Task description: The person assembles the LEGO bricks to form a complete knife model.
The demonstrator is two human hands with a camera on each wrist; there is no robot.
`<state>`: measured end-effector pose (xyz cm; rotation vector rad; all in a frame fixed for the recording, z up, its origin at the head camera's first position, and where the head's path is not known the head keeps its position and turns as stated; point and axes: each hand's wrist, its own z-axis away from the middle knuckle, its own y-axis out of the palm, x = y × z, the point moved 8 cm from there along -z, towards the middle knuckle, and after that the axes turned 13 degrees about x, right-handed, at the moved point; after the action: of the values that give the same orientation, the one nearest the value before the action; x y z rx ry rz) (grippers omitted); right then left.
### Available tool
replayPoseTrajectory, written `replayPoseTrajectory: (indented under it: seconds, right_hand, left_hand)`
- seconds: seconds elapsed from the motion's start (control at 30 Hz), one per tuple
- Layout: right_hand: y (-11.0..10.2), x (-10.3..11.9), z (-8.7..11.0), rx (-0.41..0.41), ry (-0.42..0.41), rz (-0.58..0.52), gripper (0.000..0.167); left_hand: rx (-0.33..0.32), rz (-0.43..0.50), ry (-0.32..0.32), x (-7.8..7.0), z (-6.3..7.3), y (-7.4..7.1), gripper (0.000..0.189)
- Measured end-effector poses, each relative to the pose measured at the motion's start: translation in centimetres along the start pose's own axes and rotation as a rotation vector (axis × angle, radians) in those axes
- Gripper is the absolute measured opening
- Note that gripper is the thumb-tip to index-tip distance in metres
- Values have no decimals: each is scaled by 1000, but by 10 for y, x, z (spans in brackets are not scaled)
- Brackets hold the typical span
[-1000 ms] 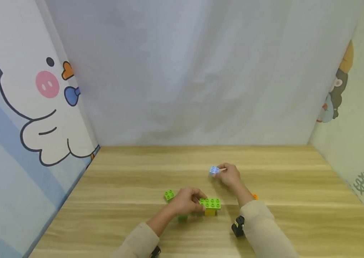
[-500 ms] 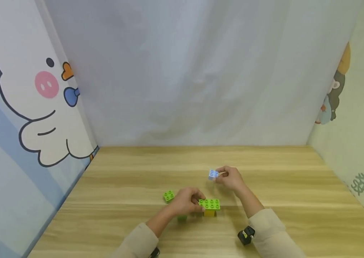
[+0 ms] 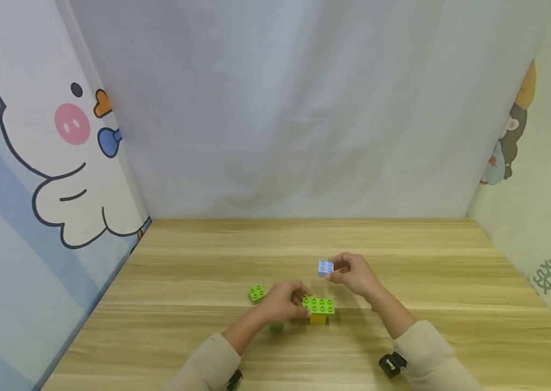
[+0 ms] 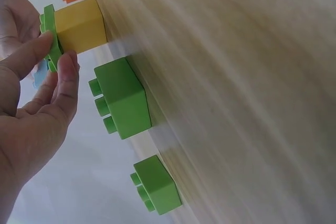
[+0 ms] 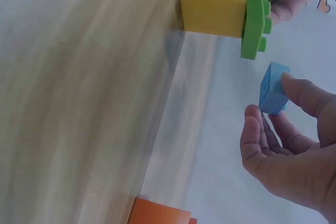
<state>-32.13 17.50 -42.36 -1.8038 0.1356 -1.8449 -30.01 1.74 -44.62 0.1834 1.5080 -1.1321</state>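
Observation:
In the head view my left hand [image 3: 282,301] pinches the left end of a flat green plate brick [image 3: 321,306]. That plate lies across the top of a yellow brick [image 4: 81,24], which stands on the table. Its studs face up. Thumb and fingers of my right hand [image 3: 359,276] pinch a small light blue brick [image 3: 325,268] with its studs up. The right wrist view has this blue brick off the table, just beyond the plate's studded side and apart from it.
A small green brick [image 3: 257,294] and a darker green brick [image 4: 125,98] stand on the wooden table [image 3: 197,250] to the left, the latter partly under my left wrist. An orange brick [image 5: 160,214] is to the right, hidden in the head view by my right forearm.
My right hand has drawn the blue brick a little nearer to the plate, and its forearm has swung out to the right. My left hand keeps its hold on the plate.

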Motion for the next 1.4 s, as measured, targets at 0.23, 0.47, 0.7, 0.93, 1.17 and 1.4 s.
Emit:
replayPoseTrajectory:
  seconds: [0.23,0.47,0.7,0.93,1.17,1.4]
  right_hand:
    - [11,1,12,76,-50,14,33]
    - [16,7,21,96,-105,44,33]
    - [21,3,25,114,-86,34,32]
    - [25,4,30,148,-120,26,32]
    - [26,6,34,150,-137,73,31]
    - [30,4,34,172,-146,64,32]
  left_hand:
    - [-11,9,0,4,-1,-1,30]
    - [3,-4,5,4,-2,-1,28]
    - [2,1,21,3,-2,-1,29]
    - [-2,12,15,4,-2,-2,29]
    - [-1,3,24,4,-3,-2,29]
    - [-7,1,30,6,-5,-2,30]
